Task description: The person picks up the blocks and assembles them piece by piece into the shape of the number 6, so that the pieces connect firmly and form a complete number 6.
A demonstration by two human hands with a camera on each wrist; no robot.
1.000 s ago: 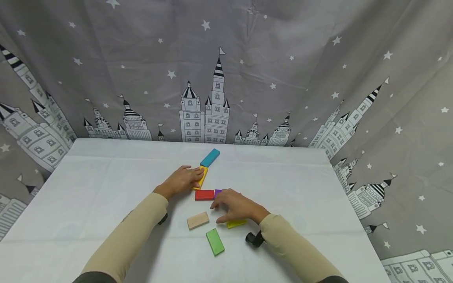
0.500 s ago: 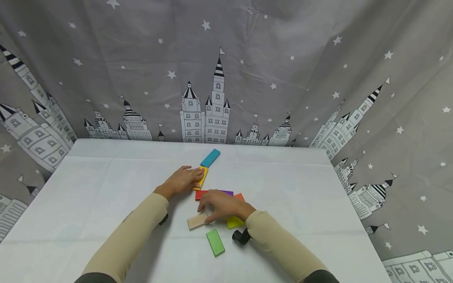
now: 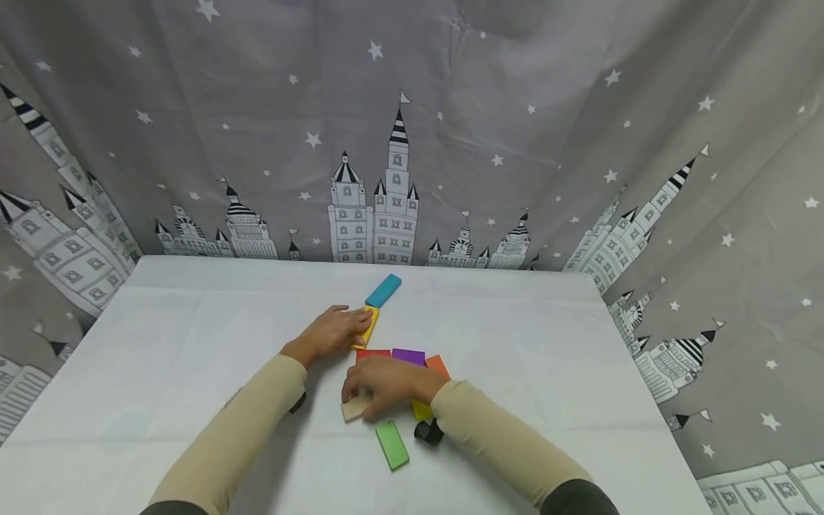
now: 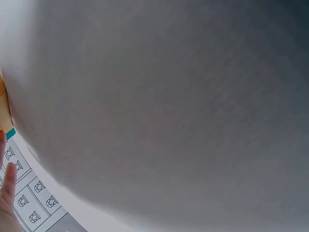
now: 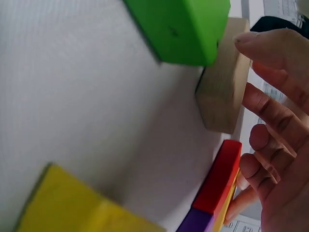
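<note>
My left hand (image 3: 331, 331) grips an amber-yellow toy block (image 3: 371, 327), fingers over its top and thumb at its near end. A blue block (image 3: 383, 291) adjoins its far end. In the left wrist view only slivers of the hand (image 4: 7, 203) and blocks show. My right hand (image 3: 386, 380) covers much of a plain wooden block (image 3: 352, 409), pinching it between thumb and fingers. The right wrist view shows the thumb on the wooden block (image 5: 222, 96) and a fingertip at its side, the other fingers off it.
A red block (image 3: 373, 353), a purple block (image 3: 408, 355) and an orange block (image 3: 438, 365) line up behind my right hand. Under that wrist peeks a lemon-yellow block (image 3: 421, 410). Closer to me lies a green block (image 3: 392, 445). A castle-print curtain (image 3: 277, 129) hangs behind the white table (image 3: 193, 322).
My right hand has moved left from beside the lemon-yellow block onto the wooden block, uncovering the purple and orange blocks. The left hand has stayed on the amber-yellow block.
</note>
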